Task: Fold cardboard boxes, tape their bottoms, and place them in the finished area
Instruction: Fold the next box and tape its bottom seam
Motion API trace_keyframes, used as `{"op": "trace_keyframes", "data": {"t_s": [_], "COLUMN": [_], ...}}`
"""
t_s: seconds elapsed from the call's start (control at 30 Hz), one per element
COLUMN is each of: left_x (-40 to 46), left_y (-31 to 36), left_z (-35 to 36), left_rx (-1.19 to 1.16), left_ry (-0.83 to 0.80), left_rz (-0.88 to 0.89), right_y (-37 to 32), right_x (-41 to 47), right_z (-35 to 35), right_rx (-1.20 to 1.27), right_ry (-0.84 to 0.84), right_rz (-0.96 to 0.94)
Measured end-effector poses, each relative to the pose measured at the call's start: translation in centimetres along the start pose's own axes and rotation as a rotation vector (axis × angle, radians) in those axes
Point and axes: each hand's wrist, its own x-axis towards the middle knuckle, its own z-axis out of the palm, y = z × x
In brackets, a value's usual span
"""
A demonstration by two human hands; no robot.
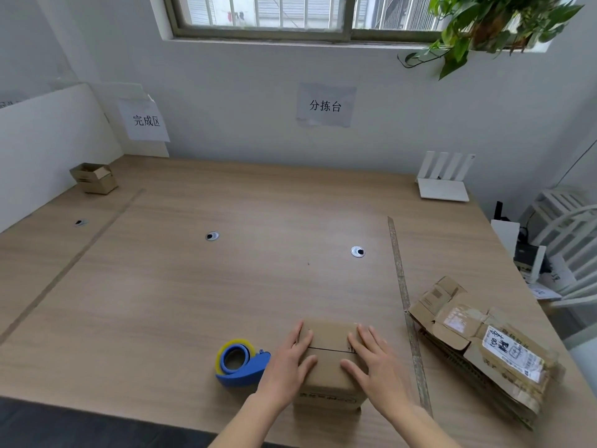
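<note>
A small cardboard box (328, 367) stands near the front edge of the wooden table (226, 286), its flaps folded shut on top with a seam across the middle. My left hand (289, 360) lies flat on the left flaps, thumb on top. My right hand (374, 363) presses on the right side of the flaps. A blue tape dispenser with a yellow roll (240, 363) rests just left of my left hand. A folded box (94, 178) stands at the far left corner, below a paper sign (145, 121).
A stack of flattened cardboard boxes (481, 344) lies at the right, beyond a tape strip (403, 295) on the table. A white router (444, 179) sits at the back right. Another tape line (74, 263) marks off the left area. A plant (484, 27) hangs by the window.
</note>
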Motion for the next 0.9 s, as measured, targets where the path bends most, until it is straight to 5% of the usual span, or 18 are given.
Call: {"op": "trace_keyframes", "data": {"t_s": [0.17, 0.33, 0.5, 0.7, 0.9], "left_x": [0.3, -0.6, -1.4, 0.1, -0.8], "left_y": [-0.4, -4.7, -10.3, -13.2, -13.3], "left_z": [-1.1, -3.2, -3.2, -0.2, -2.2], "left_rx": [-0.025, 0.054, 0.433, 0.576, 0.123], "left_ry": [-0.047, 0.138, -0.102, -0.146, -0.004], "left_rz": [-0.006, -0.187, -0.388, -0.381, -0.284], "right_y": [-0.3, -0.3, -0.3, -0.1, -0.5], "right_x": [-0.1, 0.3, -0.1, 0.0, 0.1], "right_z": [-0.3, -0.5, -0.3, 0.0, -0.2], "right_rx": [0.002, 0.015, 0.056, 0.089, 0.058], "right_ry": [-0.006, -0.022, -0.005, 0.011, -0.031], "right_rz": [0.019, 0.022, 0.041, 0.025, 0.042]}}
